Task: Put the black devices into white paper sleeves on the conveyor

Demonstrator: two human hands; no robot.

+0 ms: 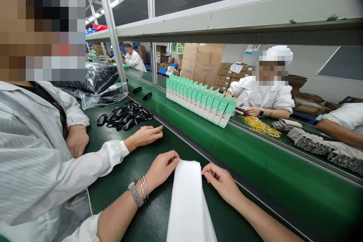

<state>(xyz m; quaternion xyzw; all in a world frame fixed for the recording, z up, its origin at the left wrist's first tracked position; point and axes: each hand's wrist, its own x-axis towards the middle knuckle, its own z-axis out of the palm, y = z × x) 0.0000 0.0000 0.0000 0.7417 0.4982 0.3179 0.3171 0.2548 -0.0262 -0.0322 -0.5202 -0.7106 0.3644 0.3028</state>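
Left hand (163,170) has its fingers pinched on the near-left corner... well, the far left corner of these white sheets (187,196), stacked on the green worktop (150,213) between both hands' fingers. Right hand (222,183) has curled fingers right by the other edge, can't tell if they're gripping. Beyond the fingertips: green-and-white boxes (198,100) on a belt (249,151).

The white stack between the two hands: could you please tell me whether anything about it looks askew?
Slightly: the white stack fans out along its lower right side, where under layers show past the top one, leaving that edge uneven.
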